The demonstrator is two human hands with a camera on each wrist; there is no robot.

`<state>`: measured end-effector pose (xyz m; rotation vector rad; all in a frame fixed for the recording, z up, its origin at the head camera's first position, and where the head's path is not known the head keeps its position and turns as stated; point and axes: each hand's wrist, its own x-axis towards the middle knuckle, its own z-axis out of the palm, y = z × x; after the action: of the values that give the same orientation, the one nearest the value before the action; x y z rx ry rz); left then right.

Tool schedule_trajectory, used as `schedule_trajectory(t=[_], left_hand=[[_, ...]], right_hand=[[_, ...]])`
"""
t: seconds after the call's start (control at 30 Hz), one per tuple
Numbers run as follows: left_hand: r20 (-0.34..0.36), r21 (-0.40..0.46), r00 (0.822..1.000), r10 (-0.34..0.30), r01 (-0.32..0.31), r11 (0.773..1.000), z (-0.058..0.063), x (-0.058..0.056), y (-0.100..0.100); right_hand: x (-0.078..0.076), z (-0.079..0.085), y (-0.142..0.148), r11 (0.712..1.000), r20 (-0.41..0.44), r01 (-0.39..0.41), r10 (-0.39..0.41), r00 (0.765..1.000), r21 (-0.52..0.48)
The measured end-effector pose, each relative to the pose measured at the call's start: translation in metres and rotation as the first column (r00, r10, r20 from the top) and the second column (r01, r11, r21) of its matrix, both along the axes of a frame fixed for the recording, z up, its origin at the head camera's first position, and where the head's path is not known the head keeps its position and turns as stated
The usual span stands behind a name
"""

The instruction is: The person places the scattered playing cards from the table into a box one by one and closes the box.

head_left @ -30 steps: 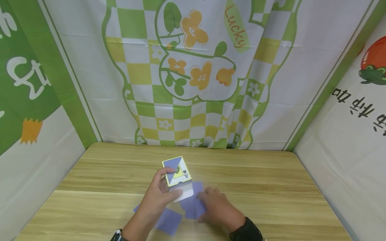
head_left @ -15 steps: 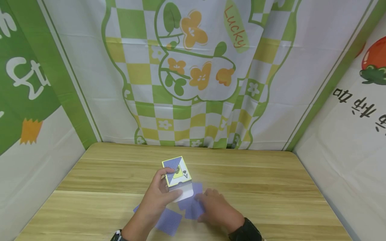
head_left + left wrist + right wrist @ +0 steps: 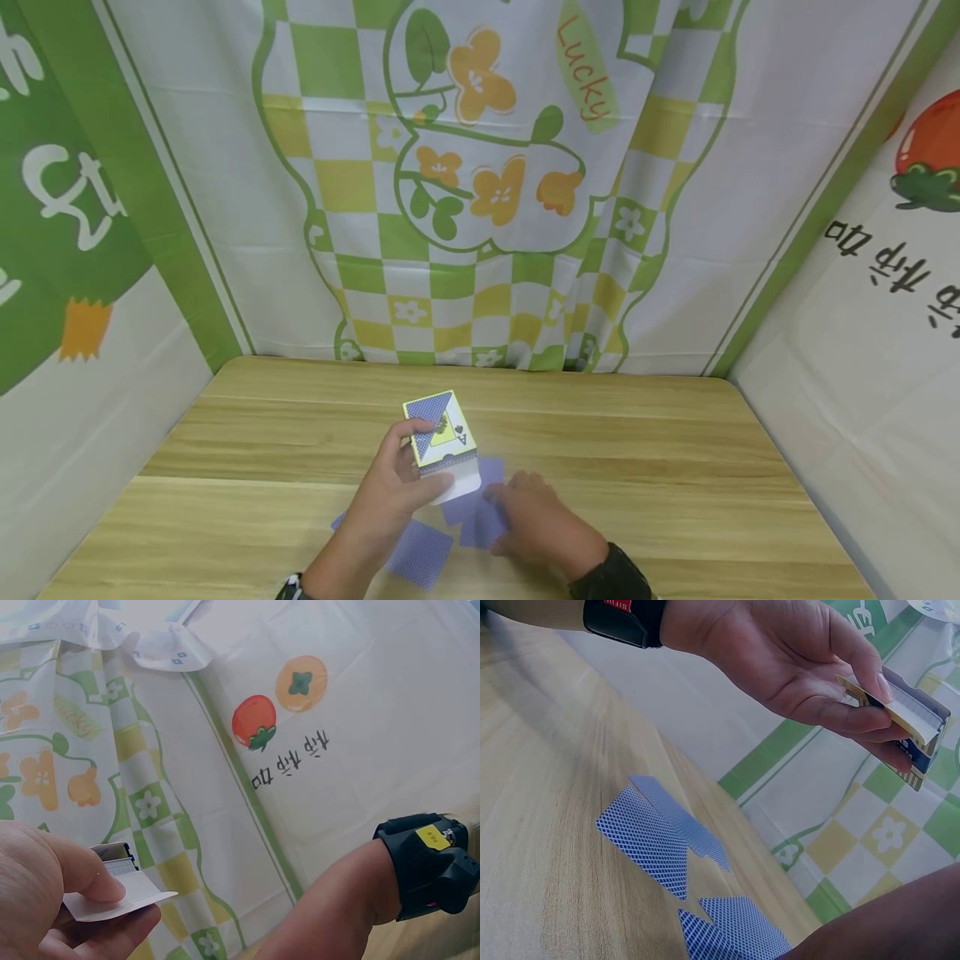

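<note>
My left hand [image 3: 390, 475] grips a playing card box [image 3: 442, 425] with an ace of spades on its front. The box's white flap [image 3: 459, 478] hangs open towards me under the thumb. In the left wrist view the thumb [image 3: 101, 885] presses that flap. My right hand [image 3: 543, 521] is low over the table, thumb and forefinger bent at the edges of a blue-backed playing card [image 3: 482, 527]. Another blue-backed card [image 3: 491, 471] lies partly beneath it. Two more playing cards [image 3: 645, 836] overlap on the table below the left hand. The right fingertips are hidden in the right wrist view.
The wooden table [image 3: 675, 467] has rounded far corners. A patterned curtain [image 3: 487, 308] hangs behind its far edge, with printed cloth walls [image 3: 862, 400] at both sides. Each wrist wears a dark strap [image 3: 611, 575].
The cards by my right hand have shifted slightly towards me, with a small movement of the fingers. My left hand and the card box have stayed in place.
</note>
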<state>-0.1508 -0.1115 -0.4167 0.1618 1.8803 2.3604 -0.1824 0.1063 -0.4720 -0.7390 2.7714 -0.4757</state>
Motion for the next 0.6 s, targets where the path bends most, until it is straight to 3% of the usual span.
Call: schedule_trajectory(t=[0.6], left_hand=[[0.003, 0.002, 1.0, 0.013, -0.013, 1.0, -0.0007, 0.0001, 0.0015]], right_hand=[[-0.0008, -0.0013, 0.0001, 0.997, 0.051, 0.05, -0.047, 0.998, -0.063]])
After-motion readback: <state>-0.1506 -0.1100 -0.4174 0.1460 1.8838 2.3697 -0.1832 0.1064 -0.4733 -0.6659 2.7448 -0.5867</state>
